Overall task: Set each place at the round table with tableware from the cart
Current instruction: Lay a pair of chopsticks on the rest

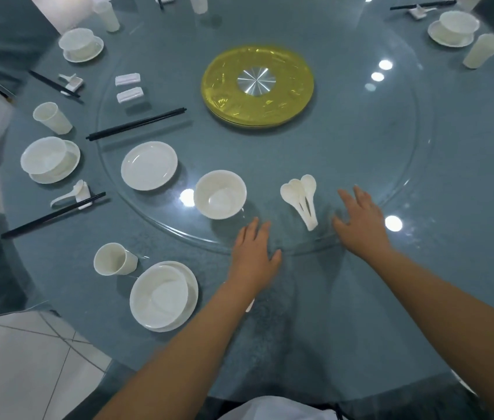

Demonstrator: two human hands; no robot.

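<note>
light comes from overhead lamps, and they show as round white glare spots on the clear glass turntable, several at the right and one beside the white ceramic bowl. overall the room reads even and slightly dim, with a cool blue-grey cast. shadows are soft and short; faint ones lie under the black chopsticks and the white spoons. the golden round centre disc shines with crinkled reflections. the wide lens bends the table's rim, and edges and corners smear. the right hand shows slight motion blur.
</note>
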